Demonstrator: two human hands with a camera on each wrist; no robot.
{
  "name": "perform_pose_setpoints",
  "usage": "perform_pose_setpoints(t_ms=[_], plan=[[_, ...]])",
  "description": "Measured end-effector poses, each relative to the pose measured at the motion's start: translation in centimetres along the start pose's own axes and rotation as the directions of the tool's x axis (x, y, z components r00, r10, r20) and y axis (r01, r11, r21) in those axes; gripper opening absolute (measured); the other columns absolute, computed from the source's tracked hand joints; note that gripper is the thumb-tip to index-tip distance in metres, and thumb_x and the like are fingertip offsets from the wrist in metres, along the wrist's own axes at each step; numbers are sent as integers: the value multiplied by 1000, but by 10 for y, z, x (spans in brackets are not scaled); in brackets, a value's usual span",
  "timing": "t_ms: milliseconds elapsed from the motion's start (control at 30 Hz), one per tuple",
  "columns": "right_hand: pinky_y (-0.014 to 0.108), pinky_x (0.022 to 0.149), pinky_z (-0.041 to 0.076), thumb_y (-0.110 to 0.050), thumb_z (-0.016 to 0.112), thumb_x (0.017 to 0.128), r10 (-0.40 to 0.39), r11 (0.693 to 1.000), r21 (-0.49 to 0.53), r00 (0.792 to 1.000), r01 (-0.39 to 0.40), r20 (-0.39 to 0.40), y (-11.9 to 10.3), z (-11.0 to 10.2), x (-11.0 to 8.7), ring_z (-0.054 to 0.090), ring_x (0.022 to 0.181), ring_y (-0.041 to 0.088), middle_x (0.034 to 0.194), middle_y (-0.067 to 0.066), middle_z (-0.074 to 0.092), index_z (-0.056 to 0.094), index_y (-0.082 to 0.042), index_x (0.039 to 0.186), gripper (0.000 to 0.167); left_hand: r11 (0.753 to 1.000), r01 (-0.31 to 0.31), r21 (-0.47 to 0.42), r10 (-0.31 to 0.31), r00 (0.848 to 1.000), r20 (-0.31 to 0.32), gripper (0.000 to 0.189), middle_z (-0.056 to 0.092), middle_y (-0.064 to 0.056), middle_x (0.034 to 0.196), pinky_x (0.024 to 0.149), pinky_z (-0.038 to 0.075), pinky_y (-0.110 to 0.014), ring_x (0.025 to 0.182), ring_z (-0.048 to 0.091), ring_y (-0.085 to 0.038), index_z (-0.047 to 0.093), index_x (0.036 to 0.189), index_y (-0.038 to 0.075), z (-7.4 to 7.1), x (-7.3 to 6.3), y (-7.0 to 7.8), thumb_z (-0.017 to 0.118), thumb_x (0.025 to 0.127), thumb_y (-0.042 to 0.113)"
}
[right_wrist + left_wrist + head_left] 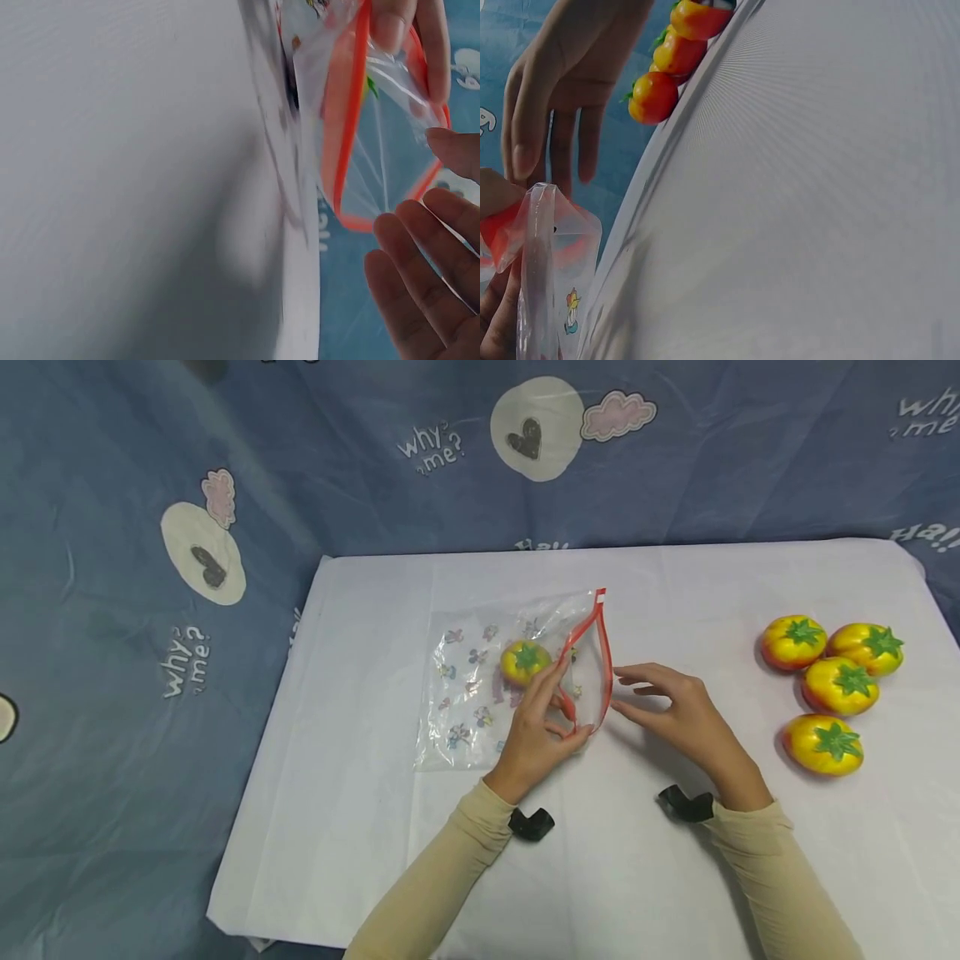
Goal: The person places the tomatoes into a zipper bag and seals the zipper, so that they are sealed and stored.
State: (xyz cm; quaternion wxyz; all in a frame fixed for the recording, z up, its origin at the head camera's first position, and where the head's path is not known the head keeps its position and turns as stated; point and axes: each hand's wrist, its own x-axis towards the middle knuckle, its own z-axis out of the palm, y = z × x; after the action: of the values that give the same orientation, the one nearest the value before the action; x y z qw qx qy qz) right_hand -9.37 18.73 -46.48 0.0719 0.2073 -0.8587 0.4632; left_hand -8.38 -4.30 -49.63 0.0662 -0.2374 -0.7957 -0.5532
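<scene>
1. Through the head camera I have a clear zip bag [457,714] lying on the white counter [337,710], printed with small cartoon figures. One persimmon [525,662], yellow with a green star-shaped cap, sits inside it, toward the mouth end. The red zip strip [608,652] edges the mouth, which gapes toward the right, its two sides bowed apart. The left hand [534,731] lies partly over the bag and pinches its near rim between thumb and fingers. The right hand [678,714] is at the mouth with thumb and fingers apart, holding nothing; whether its fingertips touch the strip, I cannot tell. Well off to the right, four loose persimmons [840,686] rest on the counter, three bunched together and one just nearer to me.

2. On the left wrist feed, the left thumb and fingers show at the edge with the bag's folded plastic and red strip between them. The right hand hangs above the bag, fingers loosely extended. The loose persimmons are near the top, partly overlapping.

3. On the right wrist feed, I look into the open mouth: red strip around it, a bit of green showing within. The right hand's fingers are spread beside the rim; the left hand's fingertips are at the top.
</scene>
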Motion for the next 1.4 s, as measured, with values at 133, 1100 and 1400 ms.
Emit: perform_pose_setpoints(t_ms=[133, 1100, 1400], plan=[[8, 94, 54, 3, 88, 77, 26, 999, -30, 999, -27, -47, 1, -10, -7, 72, 102, 23, 113, 14, 77, 73, -4, 123, 49, 1000, -4, 0, 4, 1000, -2, 98, 46, -18, 150, 63, 60, -13, 94, 62, -21, 35, 159, 5, 0, 1, 0, 87, 76, -3], [-2, 92, 41, 3, 88, 77, 179, 955, -160, 915, -250, -361, 3, -76, -76, 53, 108, -16, 119, -35, 61, 73, -13, 129, 57, 1000, 15, 7, -15, 1000, 8, 99, 45, -21, 149, 64, 60, -13, 94, 61, -20, 34, 160, 7, 1, 0, 0, 87, 77, -1], [5, 111, 39, 4, 88, 75, 260, 887, -187, 791, -422, -554, 3, -85, -105, 51, 114, -22, 125, -33, 64, 73, -14, 130, 59, 999, 32, 7, -32, 999, 7, 100, 44, -18, 153, 65, 60, -14, 94, 60, -21, 35, 160, 9, 2, -2, 1, 87, 76, -4]])
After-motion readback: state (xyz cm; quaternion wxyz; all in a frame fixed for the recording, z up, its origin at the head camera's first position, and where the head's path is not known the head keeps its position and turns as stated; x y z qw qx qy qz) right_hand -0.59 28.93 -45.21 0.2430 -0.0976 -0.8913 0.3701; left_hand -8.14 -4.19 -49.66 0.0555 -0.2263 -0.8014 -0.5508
